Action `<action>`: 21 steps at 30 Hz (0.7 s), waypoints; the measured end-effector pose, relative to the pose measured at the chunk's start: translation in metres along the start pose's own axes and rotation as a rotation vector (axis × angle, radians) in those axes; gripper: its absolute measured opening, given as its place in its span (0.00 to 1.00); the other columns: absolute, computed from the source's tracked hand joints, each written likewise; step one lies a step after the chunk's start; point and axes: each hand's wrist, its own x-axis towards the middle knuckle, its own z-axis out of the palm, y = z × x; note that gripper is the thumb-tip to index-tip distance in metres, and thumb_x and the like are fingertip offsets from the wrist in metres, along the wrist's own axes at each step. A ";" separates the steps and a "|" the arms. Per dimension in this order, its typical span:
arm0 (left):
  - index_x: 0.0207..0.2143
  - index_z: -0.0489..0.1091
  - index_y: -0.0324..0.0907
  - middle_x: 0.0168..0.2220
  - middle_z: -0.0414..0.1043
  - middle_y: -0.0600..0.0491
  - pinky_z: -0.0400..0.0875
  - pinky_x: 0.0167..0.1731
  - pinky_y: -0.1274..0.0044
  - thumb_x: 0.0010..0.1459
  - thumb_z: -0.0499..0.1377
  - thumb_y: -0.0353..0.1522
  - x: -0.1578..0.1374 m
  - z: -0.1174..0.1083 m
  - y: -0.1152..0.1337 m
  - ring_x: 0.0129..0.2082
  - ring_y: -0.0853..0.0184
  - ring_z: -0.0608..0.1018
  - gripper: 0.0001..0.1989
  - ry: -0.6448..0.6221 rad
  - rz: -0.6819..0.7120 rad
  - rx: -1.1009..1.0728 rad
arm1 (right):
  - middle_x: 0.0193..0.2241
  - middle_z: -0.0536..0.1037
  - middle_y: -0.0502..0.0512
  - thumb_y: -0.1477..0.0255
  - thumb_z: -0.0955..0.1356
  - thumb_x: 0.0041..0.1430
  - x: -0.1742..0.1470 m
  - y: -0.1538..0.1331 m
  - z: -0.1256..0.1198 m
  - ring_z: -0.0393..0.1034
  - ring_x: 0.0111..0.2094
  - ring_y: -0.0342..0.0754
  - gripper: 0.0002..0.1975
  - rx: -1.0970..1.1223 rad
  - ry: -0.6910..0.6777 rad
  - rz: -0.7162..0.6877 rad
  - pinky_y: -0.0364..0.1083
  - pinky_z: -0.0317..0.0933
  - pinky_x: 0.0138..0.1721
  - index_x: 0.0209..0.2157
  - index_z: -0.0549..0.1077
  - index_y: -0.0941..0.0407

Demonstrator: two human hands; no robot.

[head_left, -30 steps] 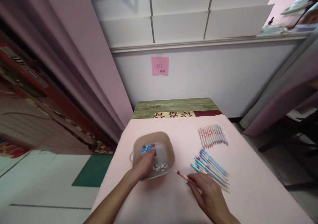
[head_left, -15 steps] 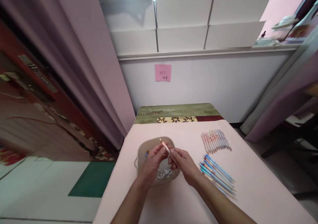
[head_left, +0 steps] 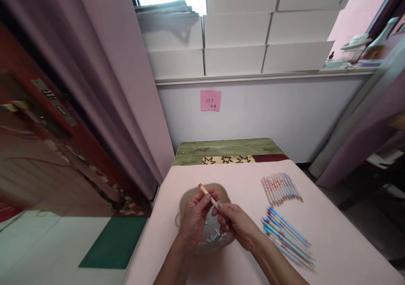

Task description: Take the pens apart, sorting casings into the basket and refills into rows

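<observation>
Over a grey-beige plastic tub [head_left: 224, 188] I hold a slim pale-orange pen [head_left: 205, 191], its brown end pointing up and left. My left hand [head_left: 196, 215] pinches the pen around its middle between thumb and fingers. Lower down the barrel, my right hand [head_left: 236, 218] is closed around the other end, which its fingers hide. Small white and bluish pieces [head_left: 215, 236] lie in the bottom of the tub, below my hands. My wrists and hands cover part of its inside.
A row of pinkish, clear-looking pens [head_left: 281, 189] lies at the right of the pink-covered table [head_left: 247, 184]. Nearer me is a fanned group of blue and orange pens [head_left: 286, 238]. A pink note [head_left: 211, 100] is stuck on the wall behind.
The pen's upper end now shows brown, where it looked whitish before. My hands still grip the pen over the tub. The whole view has shifted slightly, with everything lower in the picture.
</observation>
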 end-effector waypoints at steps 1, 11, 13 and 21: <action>0.35 0.75 0.36 0.31 0.78 0.47 0.67 0.25 0.80 0.43 0.69 0.33 0.002 -0.002 -0.002 0.26 0.68 0.76 0.16 0.037 0.016 0.014 | 0.17 0.67 0.45 0.50 0.69 0.49 0.002 0.001 0.001 0.57 0.17 0.37 0.23 -0.079 0.039 -0.056 0.40 0.56 0.24 0.30 0.73 0.59; 0.34 0.74 0.39 0.33 0.79 0.51 0.70 0.37 0.77 0.43 0.69 0.33 0.013 -0.013 -0.003 0.36 0.67 0.79 0.14 0.173 0.085 -0.002 | 0.10 0.60 0.44 0.46 0.58 0.57 0.007 0.006 -0.005 0.50 0.12 0.38 0.29 -0.388 0.208 -0.072 0.40 0.43 0.15 0.26 0.71 0.58; 0.34 0.74 0.40 0.34 0.79 0.52 0.70 0.39 0.77 0.43 0.69 0.33 0.014 -0.012 -0.003 0.36 0.66 0.79 0.14 0.185 0.088 -0.002 | 0.12 0.62 0.43 0.48 0.66 0.51 0.008 0.005 -0.006 0.52 0.13 0.37 0.24 -0.312 0.238 -0.123 0.39 0.46 0.16 0.25 0.69 0.58; 0.34 0.74 0.39 0.34 0.79 0.50 0.72 0.34 0.78 0.44 0.69 0.32 0.013 -0.007 -0.008 0.36 0.66 0.79 0.13 0.177 0.070 -0.035 | 0.14 0.67 0.46 0.47 0.62 0.55 0.008 0.004 -0.003 0.57 0.12 0.39 0.27 -0.267 0.229 -0.090 0.38 0.47 0.13 0.31 0.72 0.58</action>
